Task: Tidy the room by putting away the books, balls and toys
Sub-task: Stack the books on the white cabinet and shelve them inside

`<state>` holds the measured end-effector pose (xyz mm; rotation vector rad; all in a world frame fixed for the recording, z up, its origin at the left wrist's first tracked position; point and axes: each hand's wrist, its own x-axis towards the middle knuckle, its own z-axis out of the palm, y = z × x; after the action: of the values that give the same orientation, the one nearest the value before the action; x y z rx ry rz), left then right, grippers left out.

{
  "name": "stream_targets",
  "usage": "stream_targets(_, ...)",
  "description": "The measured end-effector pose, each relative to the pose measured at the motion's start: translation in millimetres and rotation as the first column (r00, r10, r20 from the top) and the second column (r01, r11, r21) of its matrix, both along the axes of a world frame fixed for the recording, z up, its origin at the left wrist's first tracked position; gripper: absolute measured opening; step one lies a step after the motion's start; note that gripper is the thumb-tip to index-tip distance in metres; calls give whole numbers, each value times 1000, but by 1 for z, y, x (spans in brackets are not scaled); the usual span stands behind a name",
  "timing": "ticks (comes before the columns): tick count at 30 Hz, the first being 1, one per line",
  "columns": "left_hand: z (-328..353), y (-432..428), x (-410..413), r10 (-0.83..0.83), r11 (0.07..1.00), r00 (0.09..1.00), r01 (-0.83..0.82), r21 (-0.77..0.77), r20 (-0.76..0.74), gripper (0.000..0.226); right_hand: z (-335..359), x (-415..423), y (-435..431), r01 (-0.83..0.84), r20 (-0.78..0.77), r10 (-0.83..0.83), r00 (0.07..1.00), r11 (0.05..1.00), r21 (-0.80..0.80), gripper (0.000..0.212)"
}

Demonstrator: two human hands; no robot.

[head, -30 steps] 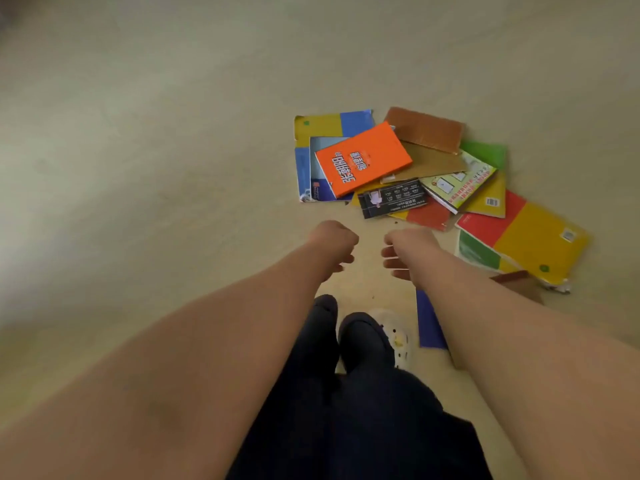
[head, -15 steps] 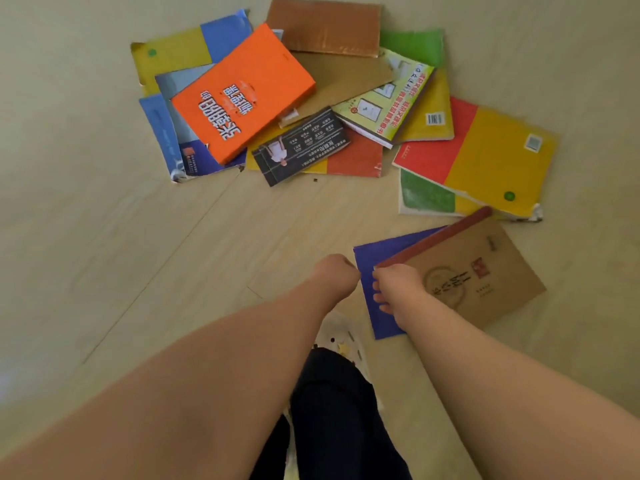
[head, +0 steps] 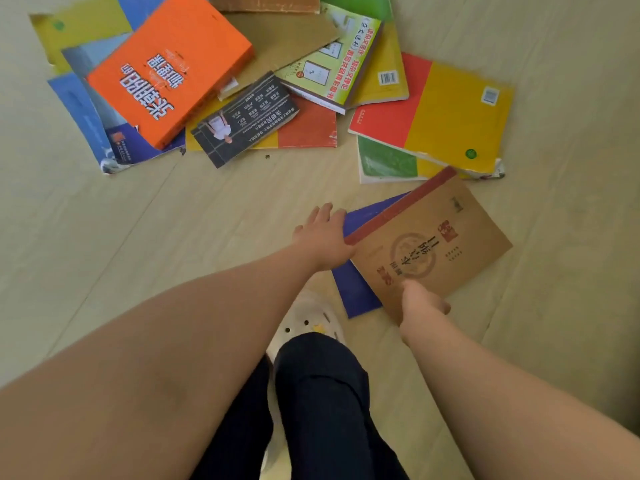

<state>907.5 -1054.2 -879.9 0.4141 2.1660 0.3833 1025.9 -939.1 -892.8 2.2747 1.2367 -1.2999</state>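
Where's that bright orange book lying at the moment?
In the head view, the orange book lies upper left, resting on a blue book on the floor, with a black booklet just to its right.

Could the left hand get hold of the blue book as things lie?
Probably yes, at its edge: the left hand sits right at a bare strip of the blue book, nothing between. The brown book covers the rest; the right hand holds its near corner.

A tan book (head: 433, 237) lies askew atop a purple book (head: 353, 292), near scattered books (head: 450, 109).
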Motion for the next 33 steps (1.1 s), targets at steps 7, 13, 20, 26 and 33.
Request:
stream_targets(7, -13, 6, -10, 73, 980, 995, -60, -191, 62, 67, -16, 4, 6, 96, 3, -96, 995, 995, -18, 87)
stream_targets(13, -28, -3, -10, 306, 944, 927, -265, -195, 219, 70, -20, 9, -1, 143, -49, -146, 988, 988, -65, 87)
stream_targets(20, -20, -14, -4, 530, 793, 788, -592, 146, 313, 36, -11, 1, -24, 320, -175, -322, 930, 947, -43, 77)
stream_targets(26, -9, -16, 1, 570, 729, 760, -643, 235, 311, 28, 8, -2, -25, 263, -328, -288, 900, 957, -120, 65)
stream_targets(33, 30, -9, -18, 549, 757, 827, -554, 346, 122, 21, 40, -9, -41, 272, -471, -310, 826, 951, -148, 56)
